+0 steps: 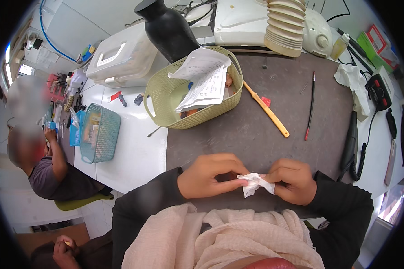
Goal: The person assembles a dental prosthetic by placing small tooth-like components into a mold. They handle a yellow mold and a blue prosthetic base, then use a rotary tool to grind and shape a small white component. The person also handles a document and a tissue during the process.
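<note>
Between my two hands is a crumpled white tissue [254, 184], close to the near edge of the dark work mat. My left hand [213, 176] pinches its left side between thumb and fingers. On the other side, my right hand [294, 180] has curled fingers closed on the tissue. Whether something small is wrapped inside cannot be seen. Beyond my hands lie a yellow wooden-handled tool [274, 119] and a thin black brush-like tool [311, 105] with a red end. A small red piece [266, 101] lies beside the wooden handle.
A green basket [197, 120] holding folded papers stands ahead, with a black vase-shaped container [168, 31] behind it. At left are a teal basket [107, 134] and a clear case [121, 58]. A corded black handpiece [349, 143] lies at right. Another person [49, 175] sits at left.
</note>
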Tool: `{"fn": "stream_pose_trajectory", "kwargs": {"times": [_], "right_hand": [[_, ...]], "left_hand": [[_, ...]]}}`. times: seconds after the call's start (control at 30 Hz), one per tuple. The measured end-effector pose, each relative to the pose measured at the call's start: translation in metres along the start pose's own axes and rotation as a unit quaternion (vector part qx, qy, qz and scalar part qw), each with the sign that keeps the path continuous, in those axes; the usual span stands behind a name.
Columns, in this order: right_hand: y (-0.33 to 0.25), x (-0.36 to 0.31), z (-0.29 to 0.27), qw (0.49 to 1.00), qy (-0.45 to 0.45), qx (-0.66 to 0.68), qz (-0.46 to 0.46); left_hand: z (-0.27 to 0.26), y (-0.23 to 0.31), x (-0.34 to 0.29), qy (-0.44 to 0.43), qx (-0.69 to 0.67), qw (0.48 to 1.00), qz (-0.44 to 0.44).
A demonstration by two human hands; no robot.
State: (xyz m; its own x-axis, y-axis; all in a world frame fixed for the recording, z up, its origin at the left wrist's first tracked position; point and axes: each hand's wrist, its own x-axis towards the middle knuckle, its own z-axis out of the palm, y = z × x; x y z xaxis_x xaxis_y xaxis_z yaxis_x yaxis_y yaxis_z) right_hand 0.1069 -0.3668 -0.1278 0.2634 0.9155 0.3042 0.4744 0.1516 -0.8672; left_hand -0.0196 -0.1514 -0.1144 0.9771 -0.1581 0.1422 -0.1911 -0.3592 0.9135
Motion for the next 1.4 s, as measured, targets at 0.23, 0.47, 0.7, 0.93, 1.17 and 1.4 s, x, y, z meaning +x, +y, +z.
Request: {"fn": "stream_pose_trajectory", "kwargs": {"times": [0.23,0.47,0.7,0.93,1.17,1.4], "right_hand": [[0.004,0.003,0.002,0.999,0.045,0.002,0.031],[0.006,0.005,0.006,0.997,0.052,-0.011,0.048],[0.005,0.006,0.004,0.998,0.034,-0.026,0.043],[0.004,0.006,0.000,0.997,0.030,-0.028,0.066],[0.005,0.006,0.000,0.997,0.028,-0.032,0.064],[0.003,0.007,-0.002,0.997,0.030,-0.031,0.070]], "left_hand": [[-0.047,0.004,-0.004,0.303,0.444,0.815,0.216],[-0.064,0.009,0.006,0.241,0.529,0.813,0.042],[-0.070,0.009,-0.001,0.262,0.533,0.805,-0.002],[-0.090,0.001,-0.019,0.382,0.517,0.766,-0.011],[-0.089,-0.006,-0.022,0.372,0.527,0.763,-0.037],[-0.091,-0.002,-0.026,0.421,0.539,0.729,0.003]]}}
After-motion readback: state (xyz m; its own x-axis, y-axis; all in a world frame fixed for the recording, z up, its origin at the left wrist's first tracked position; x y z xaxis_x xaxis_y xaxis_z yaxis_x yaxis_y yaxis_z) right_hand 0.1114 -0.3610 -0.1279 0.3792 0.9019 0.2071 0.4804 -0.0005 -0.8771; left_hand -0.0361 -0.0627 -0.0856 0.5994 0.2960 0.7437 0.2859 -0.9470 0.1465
